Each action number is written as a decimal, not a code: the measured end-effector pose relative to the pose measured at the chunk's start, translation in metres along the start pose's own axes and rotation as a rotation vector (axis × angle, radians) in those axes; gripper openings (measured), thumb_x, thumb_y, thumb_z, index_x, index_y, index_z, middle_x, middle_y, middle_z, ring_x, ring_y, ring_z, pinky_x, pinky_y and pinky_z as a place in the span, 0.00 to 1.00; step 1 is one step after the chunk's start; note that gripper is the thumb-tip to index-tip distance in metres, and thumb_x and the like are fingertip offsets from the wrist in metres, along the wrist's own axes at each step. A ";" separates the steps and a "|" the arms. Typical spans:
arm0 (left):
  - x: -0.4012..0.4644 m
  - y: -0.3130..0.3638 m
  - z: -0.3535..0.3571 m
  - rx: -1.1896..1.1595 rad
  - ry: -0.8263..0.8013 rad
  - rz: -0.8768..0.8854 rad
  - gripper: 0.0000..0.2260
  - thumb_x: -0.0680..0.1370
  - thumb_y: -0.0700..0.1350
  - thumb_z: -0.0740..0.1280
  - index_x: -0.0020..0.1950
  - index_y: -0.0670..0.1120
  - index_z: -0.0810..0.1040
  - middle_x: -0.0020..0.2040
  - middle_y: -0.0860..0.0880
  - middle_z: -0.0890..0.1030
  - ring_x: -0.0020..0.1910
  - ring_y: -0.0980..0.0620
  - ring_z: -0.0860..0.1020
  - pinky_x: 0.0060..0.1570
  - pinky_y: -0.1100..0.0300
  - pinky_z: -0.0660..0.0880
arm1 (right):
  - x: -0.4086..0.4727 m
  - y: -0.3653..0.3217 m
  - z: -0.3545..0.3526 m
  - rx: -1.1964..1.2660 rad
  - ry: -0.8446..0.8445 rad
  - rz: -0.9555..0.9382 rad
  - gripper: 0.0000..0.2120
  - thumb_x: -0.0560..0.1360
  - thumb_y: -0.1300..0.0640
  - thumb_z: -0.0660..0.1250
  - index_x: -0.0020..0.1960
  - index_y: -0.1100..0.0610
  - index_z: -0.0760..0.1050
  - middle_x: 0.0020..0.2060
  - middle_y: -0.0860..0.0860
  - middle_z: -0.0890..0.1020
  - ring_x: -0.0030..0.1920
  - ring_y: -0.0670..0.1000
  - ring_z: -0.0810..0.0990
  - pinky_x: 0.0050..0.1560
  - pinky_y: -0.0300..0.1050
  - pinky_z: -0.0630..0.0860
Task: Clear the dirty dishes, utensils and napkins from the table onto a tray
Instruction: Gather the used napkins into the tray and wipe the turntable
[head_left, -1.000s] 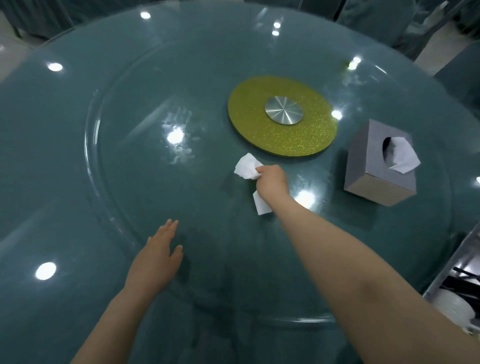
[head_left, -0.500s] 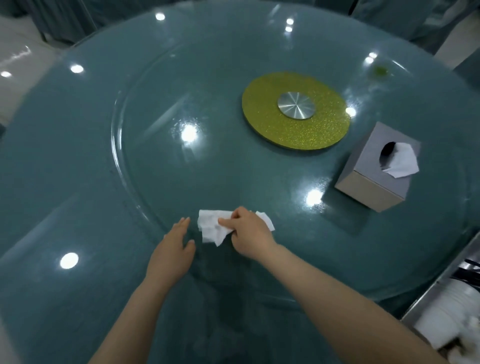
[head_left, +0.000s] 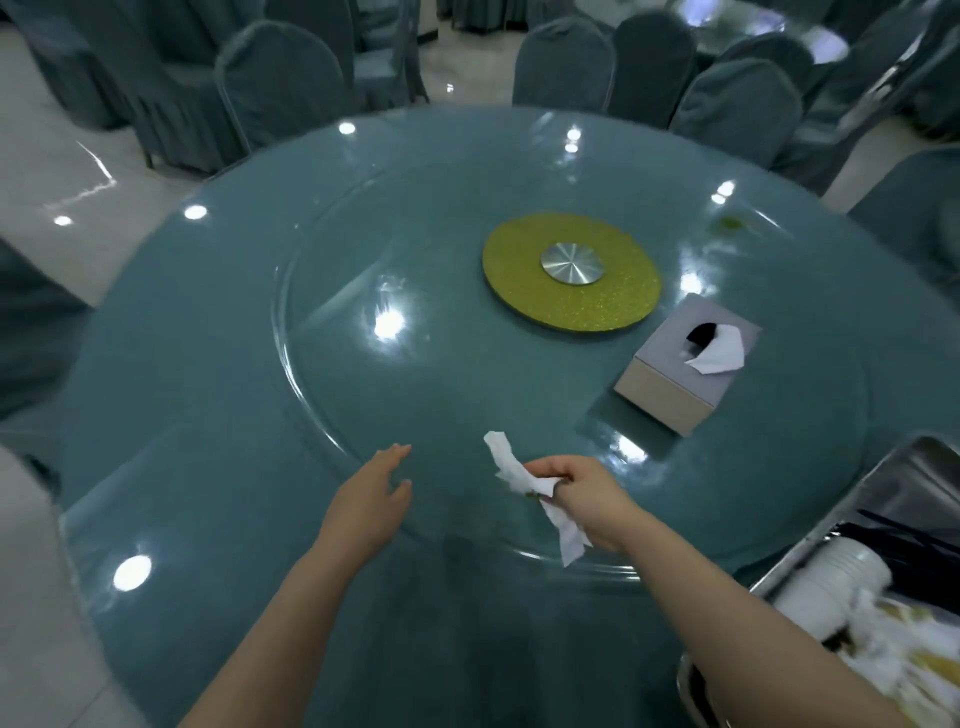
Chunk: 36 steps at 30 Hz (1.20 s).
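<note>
My right hand (head_left: 587, 499) grips a crumpled white napkin (head_left: 519, 478) lifted just above the near edge of the glass turntable (head_left: 363, 405) on the round teal table (head_left: 197, 467). One end of the napkin sticks up and left, the other hangs below my fist. My left hand (head_left: 371, 499) hovers flat with straight fingers over the table, a short way left of the napkin and holding nothing. A metal tray (head_left: 904, 483) at the lower right holds white cups, dark chopsticks and used napkins.
A grey tissue box (head_left: 675, 379) with a tissue sticking out stands on the turntable right of centre. A yellow disc with a metal hub (head_left: 571, 270) marks the turntable's middle. Covered chairs (head_left: 280, 78) ring the table's far side.
My right hand dragged the napkin from near the yellow disc toward me, then lifted it off the glass and shifted right. My left hand stayed near the turntable's edge.
</note>
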<state>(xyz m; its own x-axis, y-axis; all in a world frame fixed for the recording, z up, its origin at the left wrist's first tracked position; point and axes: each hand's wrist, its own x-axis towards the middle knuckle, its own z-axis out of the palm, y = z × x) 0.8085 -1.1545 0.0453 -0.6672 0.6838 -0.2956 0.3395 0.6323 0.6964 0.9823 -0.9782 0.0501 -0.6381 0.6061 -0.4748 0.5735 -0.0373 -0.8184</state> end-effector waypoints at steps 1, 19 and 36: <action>-0.003 0.006 -0.001 0.002 0.002 0.023 0.22 0.80 0.41 0.60 0.74 0.51 0.66 0.75 0.53 0.64 0.75 0.57 0.58 0.70 0.62 0.55 | -0.008 -0.006 -0.007 0.037 -0.001 -0.021 0.17 0.73 0.70 0.63 0.45 0.50 0.82 0.36 0.42 0.82 0.35 0.38 0.77 0.34 0.25 0.71; -0.044 0.122 0.024 -0.074 -0.330 0.409 0.25 0.73 0.49 0.72 0.69 0.51 0.72 0.66 0.56 0.75 0.63 0.62 0.72 0.59 0.68 0.66 | -0.084 -0.042 -0.046 -0.395 0.290 -0.341 0.20 0.68 0.70 0.58 0.31 0.46 0.75 0.36 0.43 0.78 0.37 0.44 0.74 0.31 0.30 0.67; -0.022 0.132 0.072 0.002 -0.141 0.415 0.05 0.74 0.48 0.69 0.48 0.51 0.81 0.43 0.56 0.82 0.45 0.58 0.79 0.46 0.62 0.74 | -0.071 0.019 -0.068 0.091 0.214 -0.245 0.08 0.69 0.64 0.72 0.45 0.52 0.79 0.36 0.46 0.82 0.36 0.44 0.79 0.35 0.34 0.74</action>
<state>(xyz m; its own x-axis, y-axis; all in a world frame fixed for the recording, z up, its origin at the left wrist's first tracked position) 0.9153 -1.0602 0.0965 -0.3767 0.9231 -0.0776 0.5611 0.2940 0.7738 1.0733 -0.9673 0.0904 -0.6234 0.7586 -0.1894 0.3616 0.0650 -0.9301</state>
